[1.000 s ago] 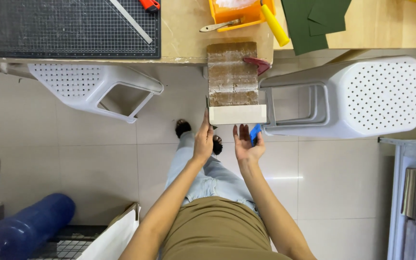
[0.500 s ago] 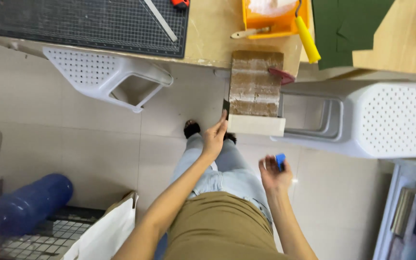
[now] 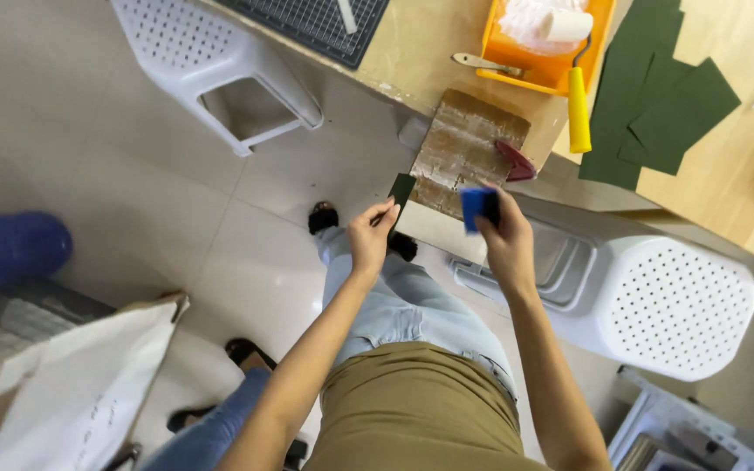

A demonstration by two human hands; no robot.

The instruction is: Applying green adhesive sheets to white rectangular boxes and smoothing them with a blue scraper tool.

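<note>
While the right hand (image 3: pixel 506 240) hung low beside the lap half a second ago, it now rises to the near edge of the board (image 3: pixel 464 157), its fingers clamped on a small blue block (image 3: pixel 479 207). That puts the block right at the board's surface, touching or just above it; the blur makes it hard to say which. The left hand (image 3: pixel 372 237) has stayed at the board's near left corner, where it pinches a dark green strip (image 3: pixel 400 194) between thumb and fingertips.

Brown and roughly square, the board is streaked with pale, patchy smears, as if coated unevenly. Its far end lies on the wooden table (image 3: pixel 726 174) and its near end juts out past the table edge toward the person's knees. A small dark red piece (image 3: pixel 517 162) lies at its right edge. Beyond it sit an orange tray (image 3: pixel 517 65) with a yellow-handled roller (image 3: pixel 577 105), and green sheets (image 3: pixel 656 113) lie to the right.
</note>
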